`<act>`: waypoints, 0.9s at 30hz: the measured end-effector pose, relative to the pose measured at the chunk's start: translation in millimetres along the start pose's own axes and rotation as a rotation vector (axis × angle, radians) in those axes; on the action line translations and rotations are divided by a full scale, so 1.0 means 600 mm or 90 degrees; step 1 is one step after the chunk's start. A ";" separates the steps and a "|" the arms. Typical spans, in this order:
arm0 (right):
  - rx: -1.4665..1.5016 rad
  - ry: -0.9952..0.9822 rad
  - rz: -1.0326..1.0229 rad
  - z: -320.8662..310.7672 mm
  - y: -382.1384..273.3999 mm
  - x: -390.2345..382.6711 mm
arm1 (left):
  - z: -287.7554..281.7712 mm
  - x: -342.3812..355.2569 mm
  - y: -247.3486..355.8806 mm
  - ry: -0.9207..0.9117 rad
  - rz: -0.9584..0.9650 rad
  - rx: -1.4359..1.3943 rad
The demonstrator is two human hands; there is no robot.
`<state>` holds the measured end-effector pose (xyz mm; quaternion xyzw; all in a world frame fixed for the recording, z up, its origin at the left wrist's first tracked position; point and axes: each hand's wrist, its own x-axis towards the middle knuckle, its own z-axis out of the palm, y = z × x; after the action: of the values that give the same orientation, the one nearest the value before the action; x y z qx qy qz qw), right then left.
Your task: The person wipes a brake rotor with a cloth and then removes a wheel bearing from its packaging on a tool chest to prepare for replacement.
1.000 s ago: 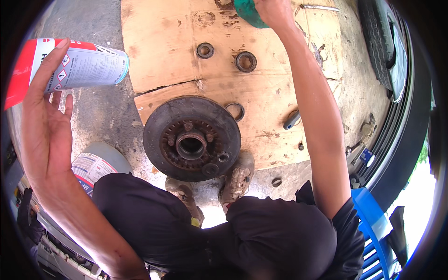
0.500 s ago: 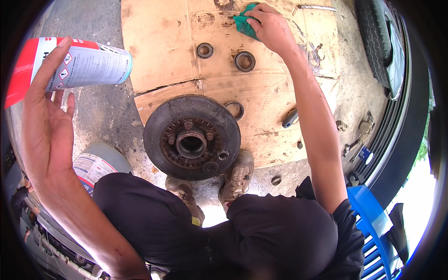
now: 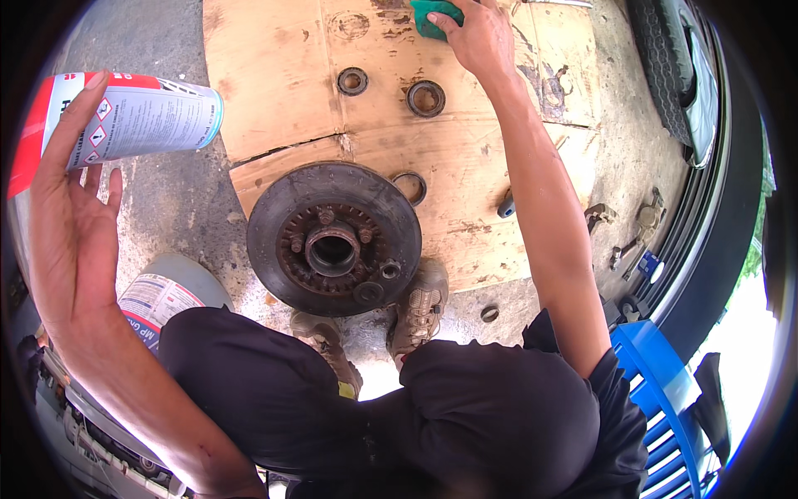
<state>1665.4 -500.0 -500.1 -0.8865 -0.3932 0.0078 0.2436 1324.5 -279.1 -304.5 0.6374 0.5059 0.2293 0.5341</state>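
Observation:
My left hand [image 3: 87, 249] grips a red and white spray can [image 3: 158, 116], tipped nearly sideways over the floor at the left. My right hand [image 3: 485, 41] is at the far edge, its fingers closed on a green cloth [image 3: 426, 23] against the stained cardboard [image 3: 274, 91]; the picture's top edge cuts off part of both. Between my shoes and the cardboard sits a dirty brake disc with its hub [image 3: 278, 195], two small round parts lying on its near right side. Beyond it are a smaller bearing [image 3: 342, 81], a larger bearing [image 3: 412, 98] and a thin metal ring [image 3: 423, 188].
A grey tub [image 3: 195, 280] with a label stands by my left knee. A dark tool handle [image 3: 505, 205] shows beside my right forearm. Farther right are metal tools [image 3: 647, 220], a tyre [image 3: 661, 79] and a blue slatted plastic piece [image 3: 652, 358]. A small ring [image 3: 490, 313] lies near my right knee.
The view has shifted slightly, so the floor items appear a little further left and up. My right hand and the green cloth have moved farther toward the top edge. The spray can remains held.

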 end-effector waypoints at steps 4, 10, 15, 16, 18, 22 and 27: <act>0.065 0.000 -0.012 0.012 0.011 0.026 | -0.018 -0.009 0.014 -0.007 -0.003 -0.010; 0.090 -0.169 0.191 -0.030 0.021 0.072 | -0.003 -0.005 0.005 0.006 -0.009 0.002; 0.312 -0.036 0.206 -0.040 0.074 0.094 | 0.000 -0.017 0.020 0.087 -0.007 -0.013; 0.261 -0.030 0.183 -0.040 0.070 0.096 | -0.004 -0.020 0.025 0.090 -0.007 -0.014; 0.120 -0.001 0.158 -0.052 0.067 0.081 | 0.010 -0.003 0.007 0.060 -0.009 -0.034; 0.032 -0.103 0.055 -0.018 -0.027 0.050 | -0.004 -0.009 0.008 0.060 0.003 -0.015; 0.035 -0.049 0.123 0.021 0.032 0.067 | 0.012 -0.007 0.010 0.025 -0.006 -0.045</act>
<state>1704.0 -477.6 -512.4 -0.9123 -0.3148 0.0757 0.2508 1331.2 -285.7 -300.6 0.6111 0.5110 0.2566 0.5474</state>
